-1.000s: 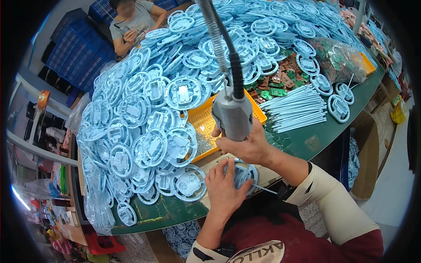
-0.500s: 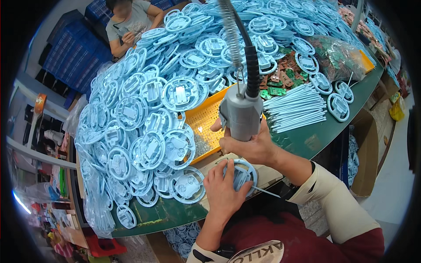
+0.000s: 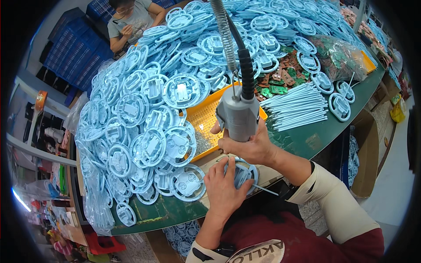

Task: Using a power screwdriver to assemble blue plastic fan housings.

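Note:
My right hand (image 3: 256,149) is wrapped round a grey electric screwdriver (image 3: 237,116), which hangs upright from a coil spring with a black cable beside it. Below it, my left hand (image 3: 224,186) presses a round light blue plastic housing (image 3: 251,173) against a pale board (image 3: 267,175). Its fingers lie over the left side of the housing, with the thumb at the near side. A thin light blue stick (image 3: 266,191) points out of the housing to the right. The screwdriver's tip is hidden behind my right hand.
A big heap of light blue housings (image 3: 180,92) covers the left and back. Beyond my hands is a yellow tray (image 3: 210,116) with small metal screws. Light blue sticks (image 3: 298,107), green and brown circuit boards (image 3: 280,81) and a clear bag (image 3: 337,57) lie right. A co-worker (image 3: 131,22) sits back left.
The screwdriver and my right hand have shifted slightly left and down. My left hand stays on the housing in nearly the same place.

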Tool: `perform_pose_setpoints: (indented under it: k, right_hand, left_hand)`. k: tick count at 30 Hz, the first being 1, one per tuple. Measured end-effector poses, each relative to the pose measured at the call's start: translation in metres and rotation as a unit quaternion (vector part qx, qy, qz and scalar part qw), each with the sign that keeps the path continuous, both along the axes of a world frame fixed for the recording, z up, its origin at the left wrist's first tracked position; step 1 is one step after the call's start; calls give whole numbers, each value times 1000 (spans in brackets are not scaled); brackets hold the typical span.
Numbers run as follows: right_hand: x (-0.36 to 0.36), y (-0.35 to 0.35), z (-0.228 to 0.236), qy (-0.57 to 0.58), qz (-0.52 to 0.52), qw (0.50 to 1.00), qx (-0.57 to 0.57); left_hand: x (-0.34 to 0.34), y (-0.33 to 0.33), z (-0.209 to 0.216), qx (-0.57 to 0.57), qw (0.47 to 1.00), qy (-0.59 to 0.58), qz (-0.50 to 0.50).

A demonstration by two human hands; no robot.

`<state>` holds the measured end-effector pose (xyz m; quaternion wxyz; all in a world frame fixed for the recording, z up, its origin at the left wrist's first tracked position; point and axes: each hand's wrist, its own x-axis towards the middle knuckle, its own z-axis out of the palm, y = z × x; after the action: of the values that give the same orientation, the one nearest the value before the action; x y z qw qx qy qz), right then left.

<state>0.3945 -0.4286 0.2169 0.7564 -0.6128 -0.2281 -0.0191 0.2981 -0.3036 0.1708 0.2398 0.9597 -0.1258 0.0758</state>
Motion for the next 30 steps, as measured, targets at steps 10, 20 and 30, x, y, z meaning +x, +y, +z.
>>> perform_pose_setpoints:
  k: [10, 20, 30]
  right_hand:
    - [-2, -2, 1, -1, 1, 1000, -13]
    - [-1, -1, -10, -126, -50, 990, -28]
    - [3, -10, 5, -62, -61, 996, 27]
  left_hand:
    - [0, 0, 0, 10, 1000, 8, 0]
    - [0, 2, 1, 21, 1000, 14, 0]
    - [19, 9, 9, -69, 997, -3, -28]
